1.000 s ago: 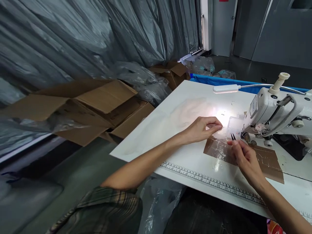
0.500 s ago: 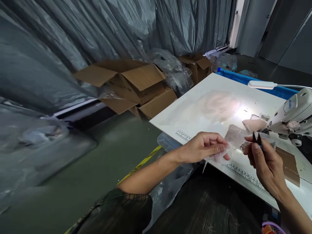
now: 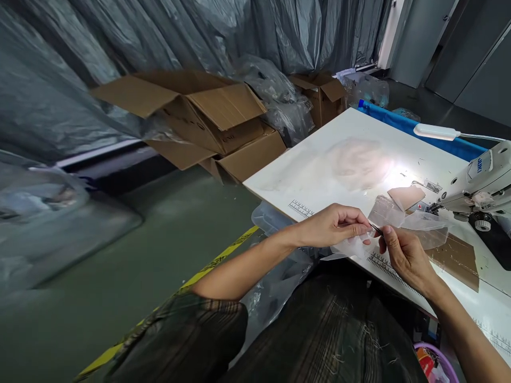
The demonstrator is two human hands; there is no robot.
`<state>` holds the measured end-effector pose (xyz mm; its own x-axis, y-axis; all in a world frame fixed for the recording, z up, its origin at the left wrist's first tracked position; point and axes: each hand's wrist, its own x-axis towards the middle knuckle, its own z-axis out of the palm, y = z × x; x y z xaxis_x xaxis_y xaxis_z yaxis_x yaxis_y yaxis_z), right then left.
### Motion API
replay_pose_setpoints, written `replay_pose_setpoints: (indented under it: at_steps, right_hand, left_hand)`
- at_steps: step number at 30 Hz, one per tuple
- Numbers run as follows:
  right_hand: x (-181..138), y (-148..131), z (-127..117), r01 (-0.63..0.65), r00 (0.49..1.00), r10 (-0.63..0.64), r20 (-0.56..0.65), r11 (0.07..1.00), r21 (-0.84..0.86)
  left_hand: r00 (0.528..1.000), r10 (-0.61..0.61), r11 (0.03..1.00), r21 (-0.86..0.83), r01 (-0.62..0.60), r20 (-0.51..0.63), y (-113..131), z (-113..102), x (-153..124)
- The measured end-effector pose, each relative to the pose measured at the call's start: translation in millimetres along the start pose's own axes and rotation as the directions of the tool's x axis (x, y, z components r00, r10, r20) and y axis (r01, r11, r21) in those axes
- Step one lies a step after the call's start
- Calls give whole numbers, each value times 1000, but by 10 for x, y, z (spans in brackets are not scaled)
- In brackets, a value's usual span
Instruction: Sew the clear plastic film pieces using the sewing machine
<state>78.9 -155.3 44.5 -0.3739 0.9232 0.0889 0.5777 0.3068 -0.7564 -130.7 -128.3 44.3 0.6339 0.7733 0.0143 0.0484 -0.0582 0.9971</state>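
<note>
My left hand point(image 3: 339, 226) pinches a sheer white piece of fabric point(image 3: 349, 249) over the front edge of the white sewing table point(image 3: 303, 175). My right hand point(image 3: 405, 255) is closed around small dark-bladed thread snips point(image 3: 376, 230). The blades point left and meet the fabric at my left fingertips; whether they touch a thread there is too small to tell. Beyond my hands lie a clear sheet point(image 3: 386, 211), a pinkish-beige piece point(image 3: 408, 197) and another sheer piece point(image 3: 429, 226), close to the sewing machine point(image 3: 481, 178).
A brown cardboard piece point(image 3: 459, 260) lies at the table's right. A white lamp point(image 3: 437, 132) lights the machine area. Open cardboard boxes point(image 3: 223, 109) and plastic bags stand along the grey curtain point(image 3: 159, 37). A purple-rimmed basket point(image 3: 441, 361) sits below the table.
My right hand has moved left and down, bringing the snips from upright beside the machine to the fabric at my left fingers. The view has shifted slightly.
</note>
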Motion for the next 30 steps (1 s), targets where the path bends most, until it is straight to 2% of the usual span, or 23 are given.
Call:
replay_pose_setpoints:
  at_steps: [5,8,10,12,13,14,16,18,19,21,23,25,28,30]
  right_hand:
    - [18,47,9,21,1000,-22,-12,998,-62]
    - [-114,80,12,-51,996,48,-71,998,-38]
    - [-284,96,10,-122,990,126,-66,991,61]
    - [-469,106,-1,-181,983,185,-21,976,125]
    - [-545,111,-8,-202,978,206,-18,972,121]
    - [-602,119,-17,-217,975,221,-35,971,100]
    - [-646,150,-32,-237,964,238,-117,971,27]
    - [-608,208,-36,-233,952,216,-219,971,-56]
    - [-568,246,-33,-227,945,195,-262,969,-97]
    - [-467,335,-18,-197,935,135,-328,967,-162]
    - [-370,431,-8,-158,933,74,-352,963,-216]
    - [-306,509,-22,-181,932,63,-356,934,-308]
    - [-326,526,-83,-284,910,95,-403,851,-442]
    - [-427,441,-104,-259,897,62,-438,876,-406]
  left_hand:
    - [999,44,990,137,-40,-25,-13,10,26]
    - [996,87,966,246,-76,-37,49,47,-57]
    - [989,117,949,282,-139,94,115,72,-167]
    - [959,142,943,260,-206,244,153,83,-285]
    - [951,153,941,253,-223,267,147,85,-332]
    - [959,166,936,270,-227,229,120,90,-365]
    - [981,194,901,391,-187,22,13,121,-382]
    - [961,229,831,546,-109,-157,-134,200,-339]
    - [946,253,786,614,-77,-205,-207,255,-302]
    - [928,303,685,727,-56,-214,-333,377,-222]
    - [919,361,572,816,-81,-161,-421,480,-162]
    - [914,392,475,874,-100,-109,-472,539,-145]
    - [902,417,431,898,-86,-113,-487,563,-212]
    - [889,435,478,873,-93,-143,-466,570,-309]
